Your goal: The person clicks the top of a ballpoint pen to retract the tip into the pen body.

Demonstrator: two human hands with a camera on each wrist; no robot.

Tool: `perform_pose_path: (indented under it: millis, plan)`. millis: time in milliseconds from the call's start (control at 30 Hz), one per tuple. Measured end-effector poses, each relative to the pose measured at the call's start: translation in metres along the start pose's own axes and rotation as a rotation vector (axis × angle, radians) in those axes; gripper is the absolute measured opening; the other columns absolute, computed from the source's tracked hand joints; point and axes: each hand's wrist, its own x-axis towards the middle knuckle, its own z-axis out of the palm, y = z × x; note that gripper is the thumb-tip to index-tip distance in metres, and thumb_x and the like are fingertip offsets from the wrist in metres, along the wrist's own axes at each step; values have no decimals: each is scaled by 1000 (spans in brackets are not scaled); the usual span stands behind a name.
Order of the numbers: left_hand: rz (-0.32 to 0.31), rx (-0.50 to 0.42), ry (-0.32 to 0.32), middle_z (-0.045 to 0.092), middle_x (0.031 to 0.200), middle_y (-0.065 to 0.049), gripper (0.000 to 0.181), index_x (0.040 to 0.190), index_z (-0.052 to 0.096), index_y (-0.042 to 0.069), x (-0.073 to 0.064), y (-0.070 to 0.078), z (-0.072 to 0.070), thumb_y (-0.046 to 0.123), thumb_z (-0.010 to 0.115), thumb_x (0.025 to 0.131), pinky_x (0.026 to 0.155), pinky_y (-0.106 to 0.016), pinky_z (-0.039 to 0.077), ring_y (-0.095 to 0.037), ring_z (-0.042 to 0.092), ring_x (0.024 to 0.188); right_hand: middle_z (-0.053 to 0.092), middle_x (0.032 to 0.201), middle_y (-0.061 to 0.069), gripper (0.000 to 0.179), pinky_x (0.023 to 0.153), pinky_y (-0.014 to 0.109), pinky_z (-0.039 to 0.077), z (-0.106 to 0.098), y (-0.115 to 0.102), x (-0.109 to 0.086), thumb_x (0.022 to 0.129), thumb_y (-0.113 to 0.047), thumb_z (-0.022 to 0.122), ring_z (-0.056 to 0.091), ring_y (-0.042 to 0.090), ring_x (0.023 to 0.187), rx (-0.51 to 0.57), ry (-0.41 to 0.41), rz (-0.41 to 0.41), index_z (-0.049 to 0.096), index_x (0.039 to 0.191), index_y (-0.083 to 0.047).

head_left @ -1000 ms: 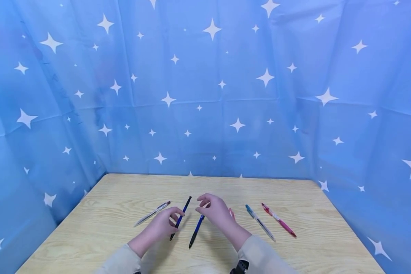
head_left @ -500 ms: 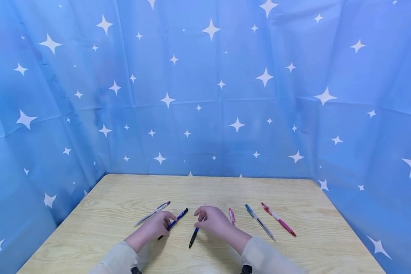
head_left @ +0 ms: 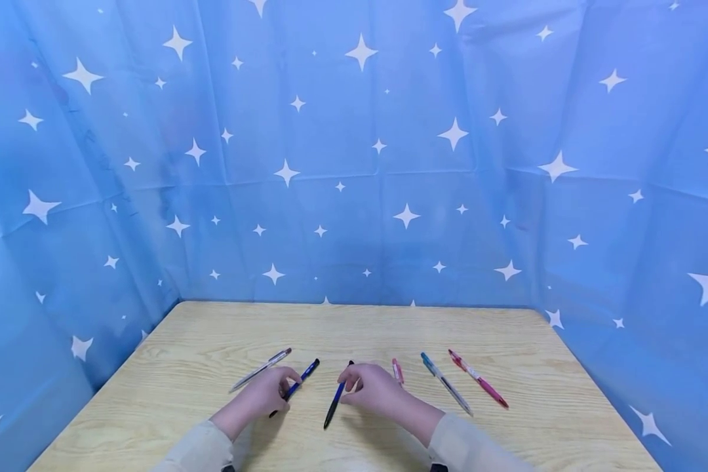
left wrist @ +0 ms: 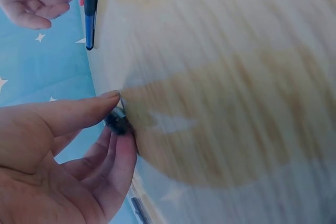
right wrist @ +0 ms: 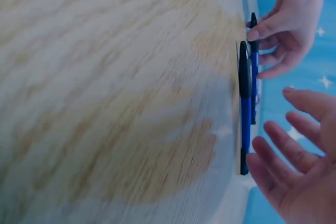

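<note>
In the head view my left hand (head_left: 265,392) pinches a blue pen (head_left: 308,372) with black ends, which slants low over the table. The left wrist view has its dark end (left wrist: 118,123) between thumb and fingers. Beside my right hand (head_left: 374,391), a second blue pen (head_left: 333,408) with a black grip lies on the table. The right wrist view shows the right hand's fingers (right wrist: 286,145) spread, close to this pen and not closed round it; whether a fingertip touches it is hard to tell.
A clear pen (head_left: 261,370) lies beyond the left hand. Right of the right hand are a partly hidden pink pen (head_left: 398,371), a teal-capped clear pen (head_left: 446,384) and a red pen (head_left: 478,378). A starry blue curtain (head_left: 354,164) surrounds the wooden table (head_left: 224,328).
The left hand has moved its blue pen left and tilted it lower toward the table. The right hand has come down nearer the second blue pen, which stays in place.
</note>
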Motion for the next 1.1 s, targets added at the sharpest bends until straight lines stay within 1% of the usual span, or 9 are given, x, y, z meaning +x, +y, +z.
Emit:
perform_pose_path:
  millis: [100, 233, 400, 500, 600, 700, 833, 1000, 1100]
  plan:
    - [5, -14, 1, 60, 85, -6, 45, 107, 67, 3, -1, -2, 0, -15, 79, 67, 67, -36, 53, -22, 59, 78, 64, 85, 0, 25, 64, 25, 48, -1, 3, -1, 81, -10, 79, 57, 7, 72, 20, 4, -7, 70, 104, -6]
    - [8, -34, 6, 59, 88, -7, 47, 112, 65, 2, -1, -3, -4, -13, 79, 69, 66, -34, 53, -20, 59, 78, 64, 86, 0, 25, 65, 27, 50, -6, 4, 2, 82, -10, 78, 59, 9, 74, 45, 11, -7, 70, 106, -5]
    - [22, 15, 43, 59, 93, -8, 49, 118, 64, 2, 3, -5, -15, -11, 77, 72, 66, -35, 50, -20, 58, 78, 63, 85, -5, 27, 65, 29, 51, -8, 2, 13, 85, -10, 75, 60, 11, 77, 88, -3, 18, 69, 111, -5]
    - [30, 43, 46, 58, 94, -10, 51, 118, 64, 2, 8, -8, -23, -13, 76, 71, 67, -36, 49, -24, 57, 81, 63, 85, -8, 27, 67, 30, 51, -7, -1, 20, 87, -12, 75, 59, 11, 79, 100, -25, 32, 68, 113, -6]
    - [24, 61, 43, 57, 94, -11, 52, 118, 65, 2, 12, -11, -30, -14, 77, 70, 70, -39, 50, -26, 56, 83, 63, 87, -7, 28, 69, 31, 51, -5, -4, 27, 87, -13, 74, 59, 11, 80, 105, -33, 33, 68, 114, -6]
    - [-2, 103, 52, 59, 94, -10, 50, 117, 67, 5, 16, -16, -35, -11, 79, 71, 72, -39, 50, -24, 57, 84, 63, 87, -6, 28, 68, 31, 51, -2, -8, 33, 87, -12, 74, 60, 11, 79, 120, -25, 19, 68, 114, -5]
    - [-62, 148, 63, 62, 96, -9, 47, 113, 70, 10, 21, -24, -40, -9, 80, 71, 72, -40, 51, -22, 58, 83, 64, 87, -5, 28, 66, 28, 51, 6, -15, 40, 86, -11, 75, 60, 11, 78, 143, -18, 9, 69, 112, -5]
    - [-101, 163, 56, 62, 96, -9, 44, 109, 71, 10, 25, -31, -42, -7, 81, 70, 75, -42, 51, -22, 58, 83, 63, 85, -5, 24, 64, 29, 50, 16, -24, 44, 85, -11, 76, 59, 11, 77, 173, -21, 38, 70, 108, -6]
    - [-122, 181, 45, 63, 97, -9, 42, 108, 72, 11, 27, -35, -41, -7, 80, 70, 77, -44, 51, -24, 59, 85, 63, 84, -5, 24, 64, 29, 49, 21, -28, 45, 85, -10, 77, 59, 12, 77, 183, -20, 41, 70, 107, -6]
